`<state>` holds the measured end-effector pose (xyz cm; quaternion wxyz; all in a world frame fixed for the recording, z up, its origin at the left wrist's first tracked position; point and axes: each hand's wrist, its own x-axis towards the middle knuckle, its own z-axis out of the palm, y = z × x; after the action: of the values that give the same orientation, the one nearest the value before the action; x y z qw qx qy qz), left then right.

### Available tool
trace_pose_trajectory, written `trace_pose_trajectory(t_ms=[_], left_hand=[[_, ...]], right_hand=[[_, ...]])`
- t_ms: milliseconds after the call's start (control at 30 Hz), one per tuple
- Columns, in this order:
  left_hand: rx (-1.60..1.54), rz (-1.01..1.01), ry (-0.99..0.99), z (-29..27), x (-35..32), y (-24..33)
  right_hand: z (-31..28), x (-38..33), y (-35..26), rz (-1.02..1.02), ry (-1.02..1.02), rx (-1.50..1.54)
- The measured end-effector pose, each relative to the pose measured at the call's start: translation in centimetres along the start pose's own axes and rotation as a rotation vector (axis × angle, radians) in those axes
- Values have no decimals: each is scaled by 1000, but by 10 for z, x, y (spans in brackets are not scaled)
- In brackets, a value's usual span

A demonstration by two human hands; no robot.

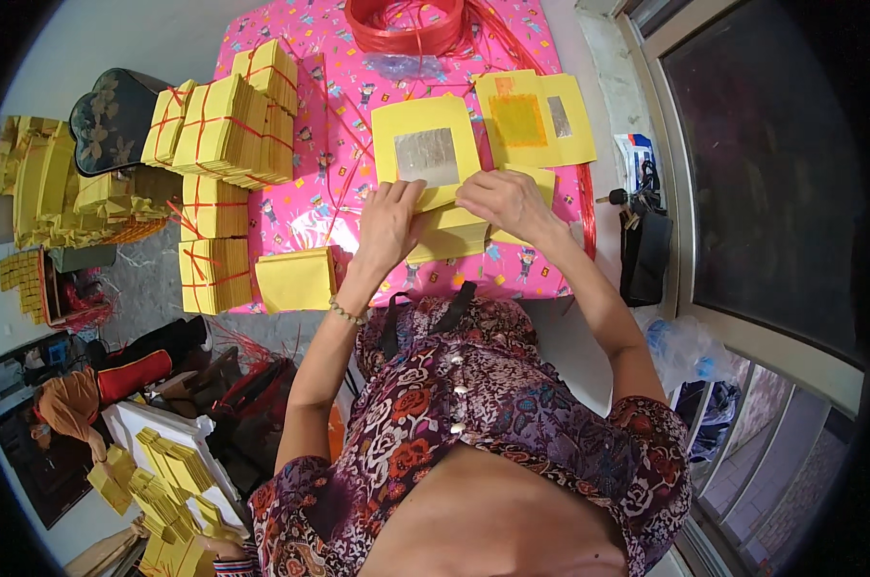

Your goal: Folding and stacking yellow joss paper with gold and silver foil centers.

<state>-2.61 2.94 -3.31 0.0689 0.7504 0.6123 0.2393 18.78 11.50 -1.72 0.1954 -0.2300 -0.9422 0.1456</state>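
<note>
Your left grip (391,219) is closed on the near edge of a yellow sheet (421,119), and your right grip (505,200) pinches that edge further right. The sheet reaches away from both grips, its silver patch (427,157) just beyond your fingertips. Below and between them sits a paper stack (449,242). Past your right grip lie more sheets (569,88), one with an orange patch (518,119). Well left of your left grip stand tied bundles (215,130); far beyond both, red string (411,40) lies coiled on the pink surface (300,207).
</note>
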Motion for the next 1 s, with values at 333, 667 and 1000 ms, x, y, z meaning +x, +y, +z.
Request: trace_pose_trajectory(t_ms=[333,667,1000], left_hand=[[-226,-42,162,-46,13,19],[-1284,-397,-46,-45,-4,39],[-1121,-300,183,-42,3,48]], right_hand=[[21,6,-6,527,493,909],[5,3,-35,456,280,1439],[-6,-2,-51,541,290,1386]])
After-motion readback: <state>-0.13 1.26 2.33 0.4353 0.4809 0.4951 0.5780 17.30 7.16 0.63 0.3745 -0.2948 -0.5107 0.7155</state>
